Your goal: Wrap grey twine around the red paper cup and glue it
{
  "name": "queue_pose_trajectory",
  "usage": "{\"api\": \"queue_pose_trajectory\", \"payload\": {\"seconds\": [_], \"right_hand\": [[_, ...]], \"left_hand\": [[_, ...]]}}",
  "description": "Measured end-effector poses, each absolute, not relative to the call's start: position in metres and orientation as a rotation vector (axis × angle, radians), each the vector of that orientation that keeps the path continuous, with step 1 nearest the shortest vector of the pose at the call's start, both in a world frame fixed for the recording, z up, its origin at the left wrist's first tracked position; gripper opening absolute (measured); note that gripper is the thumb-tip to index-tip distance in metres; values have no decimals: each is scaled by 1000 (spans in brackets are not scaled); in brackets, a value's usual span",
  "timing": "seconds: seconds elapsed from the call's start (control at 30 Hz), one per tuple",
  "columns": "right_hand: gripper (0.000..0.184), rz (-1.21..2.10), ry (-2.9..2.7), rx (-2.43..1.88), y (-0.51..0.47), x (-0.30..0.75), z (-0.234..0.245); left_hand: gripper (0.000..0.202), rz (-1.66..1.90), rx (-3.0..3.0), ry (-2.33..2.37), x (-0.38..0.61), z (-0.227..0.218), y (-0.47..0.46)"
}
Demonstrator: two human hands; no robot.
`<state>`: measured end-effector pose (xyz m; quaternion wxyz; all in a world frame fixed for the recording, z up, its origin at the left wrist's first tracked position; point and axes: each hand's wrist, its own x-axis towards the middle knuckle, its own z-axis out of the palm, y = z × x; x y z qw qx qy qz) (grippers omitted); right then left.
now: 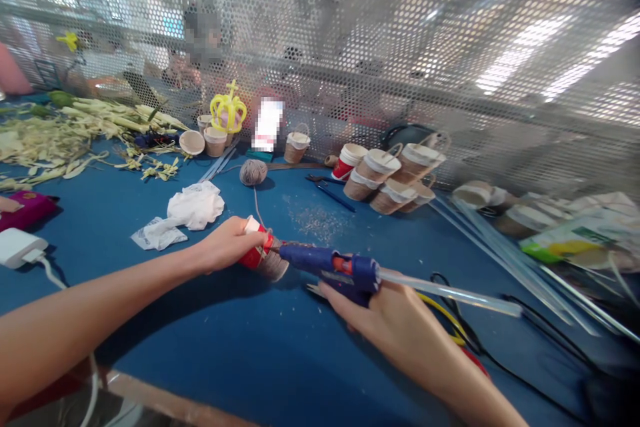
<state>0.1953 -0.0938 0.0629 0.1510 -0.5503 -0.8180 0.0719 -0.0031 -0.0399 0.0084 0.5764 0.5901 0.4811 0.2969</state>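
My left hand (227, 243) is wrapped round a red paper cup (260, 255) lying on its side, its lower part bound in grey-brown twine. My right hand (385, 320) grips a blue glue gun (333, 265) with a clear glue stick (450, 295) sticking out behind. The gun's nozzle touches the twine-wrapped part of the cup. A strand runs from the cup back to a ball of twine (253, 172) farther off on the blue table (225, 347).
Several twine-wrapped cups (393, 180) are piled at the back right, with loose glue sticks (505, 253) beside them. Crumpled white tissue (193, 208) lies to the left, dried leaves (75, 130) at far left, a white charger (17, 247) near the left edge. A perforated mesh screen (400, 47) closes the back; a person sits behind it.
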Motion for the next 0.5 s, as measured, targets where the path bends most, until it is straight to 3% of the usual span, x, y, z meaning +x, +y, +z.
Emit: {"api": "queue_pose_trajectory", "payload": {"seconds": [0.5], "right_hand": [[22,536,-2210,-1648,-90,199,58]], "left_hand": [[25,655,1504,1116,-6,4,-40]]}}
